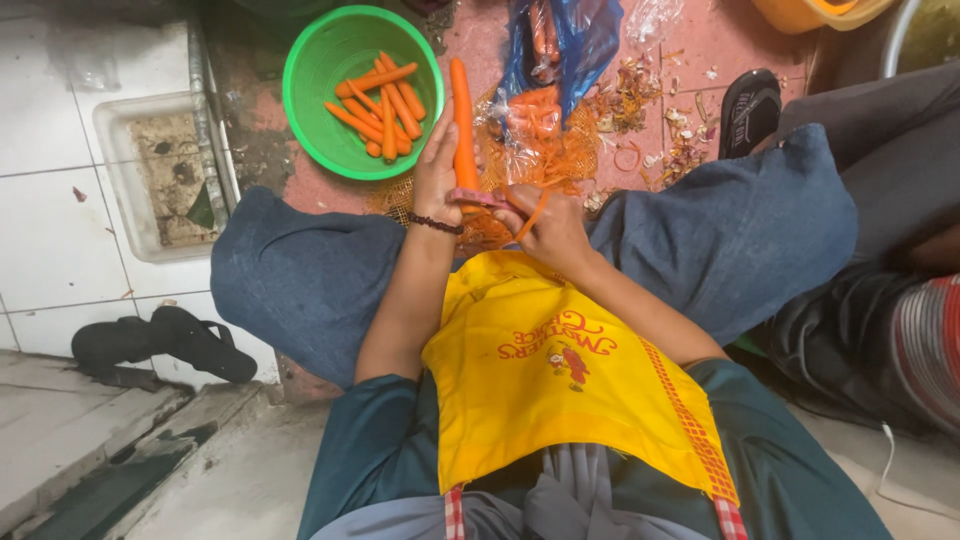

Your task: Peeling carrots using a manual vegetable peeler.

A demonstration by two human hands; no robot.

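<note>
Head view: left hand [437, 172] fingers clasp a carrot [463, 120] pointing away beside the green bowl [300, 70], steadying it while right hand [548, 228] fingers pinch a peeler [478, 198].

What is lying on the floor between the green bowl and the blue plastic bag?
In the head view, the carrot held upright in the left hand crosses that stretch between the green bowl and the blue plastic bag; bare pink floor shows beyond its tip.

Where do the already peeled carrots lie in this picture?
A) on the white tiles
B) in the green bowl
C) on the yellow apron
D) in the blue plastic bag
B: the peeled carrots lie inside the round green bowl on the floor, beyond the left hand, which holds one long carrot.
</note>
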